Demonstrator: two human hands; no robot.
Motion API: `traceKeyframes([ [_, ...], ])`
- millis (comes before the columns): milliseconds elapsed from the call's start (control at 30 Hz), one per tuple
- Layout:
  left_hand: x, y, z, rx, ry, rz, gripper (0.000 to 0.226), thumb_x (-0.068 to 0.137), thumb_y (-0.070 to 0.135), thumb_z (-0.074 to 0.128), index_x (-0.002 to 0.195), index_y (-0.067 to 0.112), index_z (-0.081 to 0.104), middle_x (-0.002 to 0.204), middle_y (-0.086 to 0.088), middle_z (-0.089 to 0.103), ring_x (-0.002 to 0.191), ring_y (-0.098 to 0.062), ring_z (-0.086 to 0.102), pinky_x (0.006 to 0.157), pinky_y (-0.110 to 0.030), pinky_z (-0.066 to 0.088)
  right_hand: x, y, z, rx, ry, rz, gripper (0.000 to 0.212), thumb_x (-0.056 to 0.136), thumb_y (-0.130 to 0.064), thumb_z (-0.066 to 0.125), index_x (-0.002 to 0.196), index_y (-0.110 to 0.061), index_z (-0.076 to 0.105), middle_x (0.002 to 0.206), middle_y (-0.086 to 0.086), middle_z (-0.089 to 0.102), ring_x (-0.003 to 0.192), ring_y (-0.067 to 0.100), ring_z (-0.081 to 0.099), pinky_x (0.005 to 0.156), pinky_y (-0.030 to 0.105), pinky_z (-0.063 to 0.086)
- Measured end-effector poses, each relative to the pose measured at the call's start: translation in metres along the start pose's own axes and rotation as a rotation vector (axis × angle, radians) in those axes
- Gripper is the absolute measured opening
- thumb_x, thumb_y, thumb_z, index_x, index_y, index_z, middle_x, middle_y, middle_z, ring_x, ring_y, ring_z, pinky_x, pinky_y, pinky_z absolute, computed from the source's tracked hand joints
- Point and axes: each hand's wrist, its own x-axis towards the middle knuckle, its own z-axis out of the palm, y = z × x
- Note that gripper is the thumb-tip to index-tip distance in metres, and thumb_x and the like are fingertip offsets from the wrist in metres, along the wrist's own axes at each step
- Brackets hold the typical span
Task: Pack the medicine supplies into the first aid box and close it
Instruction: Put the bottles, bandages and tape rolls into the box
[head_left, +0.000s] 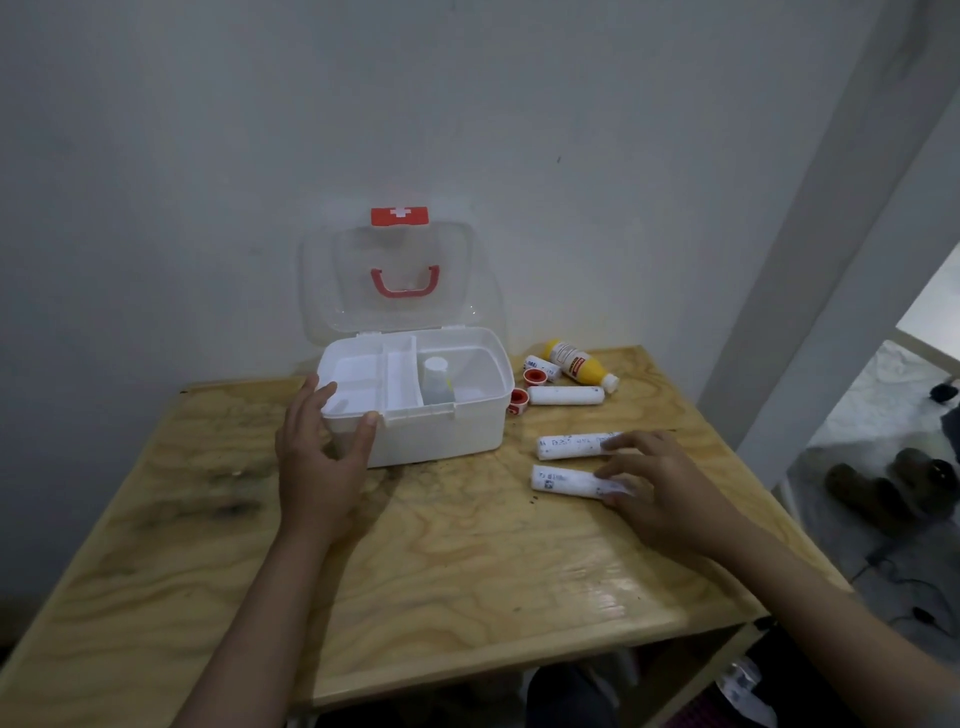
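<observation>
packing: first aid box (441, 431) sits open at frame centre on the plywood table (415, 561), its clear lid (395, 275) upright against the wall, red handle (405, 283) showing through it.
inside the box: white divided tray (363, 384) on the left half; a small clear bottle with a white cap (436, 382) stands in the right half.
left hand: left hand (319, 467) holds the box's front left corner, thumb on the front rim, fingers along the left side.
right hand: right hand (660, 488) lies at centre right with fingers curled onto the nearest bandage roll (571, 480); fingertips also touch a second bandage roll (571, 446) just above it.
upper right of box: third bandage roll (566, 396), two red tape rolls (535, 376) (518, 400), a small white tube (543, 365), a yellow bottle (579, 364) lying on its side.
</observation>
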Motion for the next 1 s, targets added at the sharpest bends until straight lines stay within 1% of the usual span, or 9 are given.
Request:
traceKeyframes([
  [100, 0.000, 0.001, -0.001, 0.006, 0.001, 0.001, 0.048, 0.083, 0.029, 0.067, 0.127, 0.019, 0.052, 0.147, 0.002, 0.041, 0.136, -0.018, 0.035, 0.101, -0.027, 0.030, 0.013, 0.004, 0.003, 0.013, 0.006, 0.008, 0.023, 0.076, -0.033, 0.071, 0.099, -0.033, 0.069, 0.136, -0.010, 0.046, 0.126, 0.013, 0.031, 0.105, 0.036, 0.032],
  [200, 0.001, 0.002, -0.001, 0.012, 0.004, 0.010, 0.047, 0.083, 0.028, 0.068, 0.126, 0.018, 0.053, 0.147, 0.001, 0.042, 0.135, -0.019, 0.036, 0.100, -0.027, 0.030, 0.022, 0.007, 0.002, 0.080, -0.039, 0.037, 0.024, 0.076, -0.035, 0.072, 0.100, -0.036, 0.068, 0.136, -0.008, 0.048, 0.127, 0.013, 0.034, 0.107, 0.037, 0.031],
  [267, 0.001, 0.001, 0.000, 0.011, 0.003, 0.008, 0.047, 0.083, 0.029, 0.068, 0.126, 0.020, 0.053, 0.147, 0.003, 0.042, 0.135, -0.019, 0.036, 0.100, -0.028, 0.031, 0.024, 0.008, 0.001, 0.157, -0.066, 0.043, 0.023, 0.076, -0.034, 0.073, 0.098, -0.039, 0.067, 0.127, -0.009, 0.055, 0.118, 0.009, 0.047, 0.099, 0.029, 0.039],
  [333, 0.002, 0.000, 0.000, 0.010, 0.003, 0.010, 0.047, 0.083, 0.030, 0.068, 0.126, 0.021, 0.052, 0.147, 0.003, 0.041, 0.135, -0.018, 0.036, 0.101, -0.029, 0.031, 0.025, 0.009, 0.000, 0.206, -0.072, 0.042, 0.022, 0.076, -0.035, 0.073, 0.095, -0.044, 0.066, 0.115, -0.010, 0.061, 0.105, 0.005, 0.056, 0.090, 0.029, 0.048],
  [433, 0.002, 0.000, 0.000, 0.008, 0.007, 0.016, 0.046, 0.082, 0.029, 0.068, 0.125, 0.019, 0.052, 0.147, 0.002, 0.042, 0.136, -0.019, 0.036, 0.101, -0.028, 0.031, 0.023, 0.009, 0.003, 0.207, -0.028, 0.025, 0.021, 0.076, -0.034, 0.073, 0.094, -0.042, 0.067, 0.103, -0.010, 0.062, 0.096, 0.005, 0.058, 0.084, 0.034, 0.052],
  [667, 0.000, -0.001, 0.000, 0.004, 0.004, 0.012, 0.048, 0.082, 0.030, 0.068, 0.126, 0.020, 0.052, 0.147, 0.002, 0.041, 0.135, -0.020, 0.036, 0.100, -0.030, 0.033, 0.024, 0.004, -0.007, 0.160, 0.120, -0.097, 0.017, 0.077, -0.027, 0.069, 0.094, -0.030, 0.064, 0.096, -0.003, 0.055, 0.086, 0.013, 0.057, 0.071, 0.038, 0.053],
  [833, 0.000, -0.001, 0.000, -0.013, 0.007, 0.021, 0.048, 0.082, 0.030, 0.068, 0.125, 0.019, 0.052, 0.147, 0.004, 0.041, 0.135, -0.017, 0.035, 0.099, -0.026, 0.032, 0.059, -0.020, -0.049, 0.205, 0.349, -0.198, 0.019, 0.075, -0.018, 0.072, 0.093, -0.022, 0.068, 0.091, 0.002, 0.057, 0.080, 0.014, 0.058, 0.065, 0.022, 0.048],
  [900, 0.001, -0.001, 0.001, -0.016, 0.008, 0.013, 0.048, 0.082, 0.031, 0.068, 0.126, 0.020, 0.052, 0.148, 0.006, 0.040, 0.136, -0.016, 0.035, 0.099, -0.026, 0.032, 0.080, -0.036, -0.066, 0.157, 0.331, -0.233, 0.017, 0.076, -0.016, 0.073, 0.093, -0.019, 0.069, 0.094, 0.002, 0.057, 0.081, 0.011, 0.057, 0.065, 0.016, 0.046],
  [1000, 0.000, -0.001, 0.001, -0.015, 0.009, -0.007, 0.050, 0.082, 0.034, 0.067, 0.127, 0.022, 0.051, 0.148, 0.006, 0.039, 0.135, -0.016, 0.034, 0.098, -0.028, 0.034, 0.115, -0.063, -0.080, 0.061, 0.178, -0.276, 0.017, 0.078, -0.019, 0.072, 0.095, -0.018, 0.070, 0.099, 0.000, 0.056, 0.084, 0.011, 0.056, 0.067, 0.011, 0.042],
])
